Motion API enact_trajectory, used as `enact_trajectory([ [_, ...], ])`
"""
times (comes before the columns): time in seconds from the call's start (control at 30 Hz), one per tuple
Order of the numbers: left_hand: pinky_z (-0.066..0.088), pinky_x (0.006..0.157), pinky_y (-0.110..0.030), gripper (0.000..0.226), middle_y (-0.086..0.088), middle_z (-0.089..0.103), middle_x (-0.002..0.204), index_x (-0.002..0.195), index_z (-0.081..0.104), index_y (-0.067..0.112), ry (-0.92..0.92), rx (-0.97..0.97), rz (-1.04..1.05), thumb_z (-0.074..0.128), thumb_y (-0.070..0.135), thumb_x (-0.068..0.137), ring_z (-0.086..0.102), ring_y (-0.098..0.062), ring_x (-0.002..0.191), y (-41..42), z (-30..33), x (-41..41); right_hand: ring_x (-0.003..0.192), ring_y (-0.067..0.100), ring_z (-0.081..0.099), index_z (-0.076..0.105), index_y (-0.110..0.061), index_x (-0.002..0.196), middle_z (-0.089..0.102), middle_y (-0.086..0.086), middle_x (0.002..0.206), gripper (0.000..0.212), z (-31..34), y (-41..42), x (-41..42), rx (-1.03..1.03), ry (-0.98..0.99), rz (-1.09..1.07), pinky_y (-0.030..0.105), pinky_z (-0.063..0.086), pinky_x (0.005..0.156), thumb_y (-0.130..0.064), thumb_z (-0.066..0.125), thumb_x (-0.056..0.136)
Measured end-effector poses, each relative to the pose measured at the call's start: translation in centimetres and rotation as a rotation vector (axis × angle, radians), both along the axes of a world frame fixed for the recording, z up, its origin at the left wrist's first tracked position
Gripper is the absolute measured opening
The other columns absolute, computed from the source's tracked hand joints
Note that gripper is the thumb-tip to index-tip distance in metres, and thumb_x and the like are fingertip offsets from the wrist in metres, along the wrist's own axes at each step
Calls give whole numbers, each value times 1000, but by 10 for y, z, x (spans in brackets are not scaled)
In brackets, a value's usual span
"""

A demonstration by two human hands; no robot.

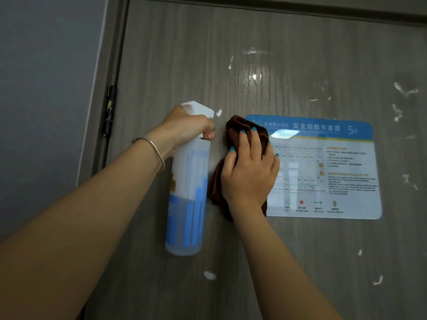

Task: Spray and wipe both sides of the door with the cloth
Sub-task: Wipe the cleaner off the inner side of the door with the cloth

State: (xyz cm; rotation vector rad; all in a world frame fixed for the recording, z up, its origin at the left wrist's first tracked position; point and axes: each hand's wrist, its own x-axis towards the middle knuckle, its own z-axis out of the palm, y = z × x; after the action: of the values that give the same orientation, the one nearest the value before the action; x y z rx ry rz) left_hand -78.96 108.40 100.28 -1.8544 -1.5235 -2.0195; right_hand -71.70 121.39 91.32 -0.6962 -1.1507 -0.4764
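A grey wood-grain door [175, 56] fills the view, with wet streaks and white foam blobs on it. My left hand [184, 128] grips the neck and trigger of a white and blue spray bottle [188, 195], nozzle pointing at the door. My right hand [249, 169] presses a brown cloth [233, 132] flat against the door, at the left edge of a blue and white evacuation sign [328, 169]. The cloth hangs below the palm, mostly covered by the hand.
The door frame [108, 54] and a black hinge [110, 109] run down the left, with a grey wall [46, 88] beyond. Foam spots sit at the door's right side [404, 88] and below the bottle [209, 275].
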Motion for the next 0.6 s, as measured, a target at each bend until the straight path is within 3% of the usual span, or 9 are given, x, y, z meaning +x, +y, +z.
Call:
enact_trajectory([
  [0.07,48,74,-40,17,-9,46,64,64,48,11,-35,5,-2,52,-2,54,60,-22,56,-1,-1,-1,128,38,48,59,-18,134,52,4,145,48,0,0,0,4,-4,-3,54,37,106,-34,41,93],
  [0.17,48,71,-36,13,-2,56,54,56,51,16,-48,18,97,53,4,53,67,-26,66,-5,-1,-6,128,39,48,59,-18,134,53,4,145,48,0,1,-1,14,-11,-21,53,38,106,-34,41,93],
  [0.33,53,73,-43,25,-16,65,69,57,62,17,-13,-1,147,57,12,33,60,-26,69,-6,-3,-19,134,38,37,52,-26,142,47,-7,150,50,6,7,1,89,-183,-157,50,34,102,-34,42,93],
  [0.4,54,69,-39,27,-13,69,70,62,64,8,-5,-13,200,58,12,36,62,-25,67,-8,-7,-28,132,37,36,52,-25,141,48,-9,148,50,10,9,3,126,-257,-194,48,35,94,-35,39,94],
  [0.5,60,74,-43,39,-10,73,79,74,70,9,-43,11,279,61,16,36,71,-29,78,-7,-9,-41,129,42,41,54,-21,140,51,-8,146,50,27,8,3,143,-319,-209,47,36,88,-36,36,95],
  [0.57,58,75,-43,29,-7,69,77,70,67,9,8,-2,322,62,14,42,65,-28,76,-7,-11,-44,127,43,43,53,-21,141,50,-7,146,48,49,6,3,148,-349,-208,47,36,88,-35,39,97],
  [0.6,54,68,-39,16,-5,62,71,61,61,12,49,-23,346,62,13,46,56,-27,70,-8,-13,-45,126,43,44,53,-21,140,50,-7,146,46,60,6,3,145,-367,-202,47,36,88,-32,42,97],
])
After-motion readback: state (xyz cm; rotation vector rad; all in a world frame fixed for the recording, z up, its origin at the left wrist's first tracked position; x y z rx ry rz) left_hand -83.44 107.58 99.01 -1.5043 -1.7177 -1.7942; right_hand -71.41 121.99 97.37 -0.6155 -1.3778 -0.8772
